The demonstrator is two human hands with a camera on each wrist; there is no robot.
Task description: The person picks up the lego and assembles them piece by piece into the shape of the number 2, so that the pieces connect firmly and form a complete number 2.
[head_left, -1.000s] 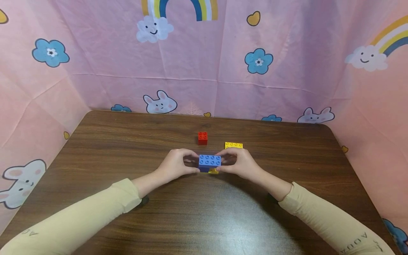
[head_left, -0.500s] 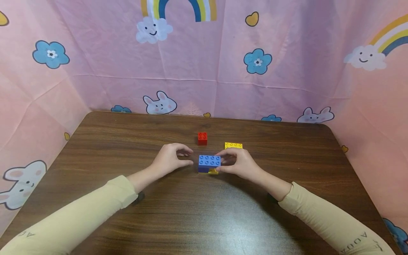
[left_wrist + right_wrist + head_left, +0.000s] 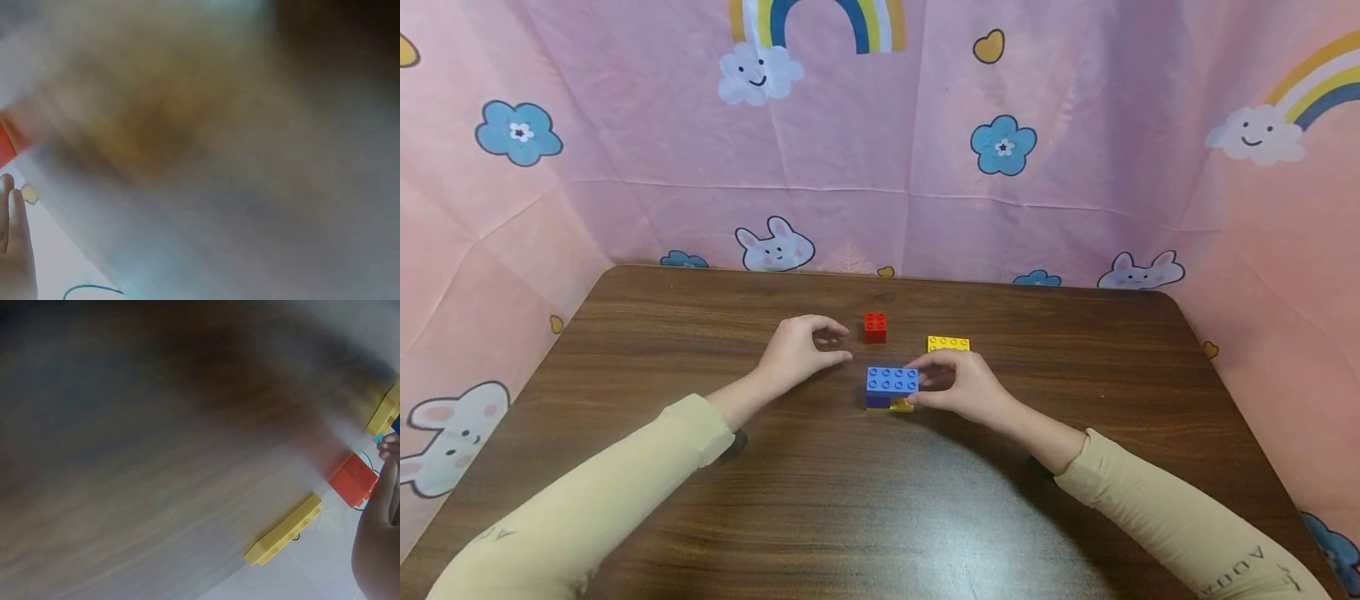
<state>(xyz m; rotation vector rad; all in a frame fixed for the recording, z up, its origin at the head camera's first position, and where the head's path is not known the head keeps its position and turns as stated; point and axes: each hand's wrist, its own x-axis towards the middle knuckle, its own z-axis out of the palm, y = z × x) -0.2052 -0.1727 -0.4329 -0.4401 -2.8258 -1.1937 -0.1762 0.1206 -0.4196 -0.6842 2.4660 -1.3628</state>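
Note:
A long blue toy brick point(image 3: 892, 380) with several studs tops a small stack in mid-table. Below it shows a yellow piece point(image 3: 901, 405), with darker blue at the left of the front side. My right hand point(image 3: 962, 385) pinches the blue brick's right end, thumb in front and fingers behind. Left of the stack, my left hand point(image 3: 793, 354) holds nothing, its thumb and fingers parted. Those fingertips point toward a small red brick point(image 3: 875, 328), a short gap away. In the right wrist view the red brick point(image 3: 354, 480) appears beyond my right hand point(image 3: 378, 540).
A flat yellow brick point(image 3: 948, 342) lies behind my right hand, partly covered by it. The brown wooden table point(image 3: 850, 517) ends at the back against a pink printed cloth point(image 3: 865, 133). Much of both wrist views is blurred.
My left hand has let go of the blue brick's left end and moved left, then farther back toward the red brick. My right hand and the stack have stayed in place.

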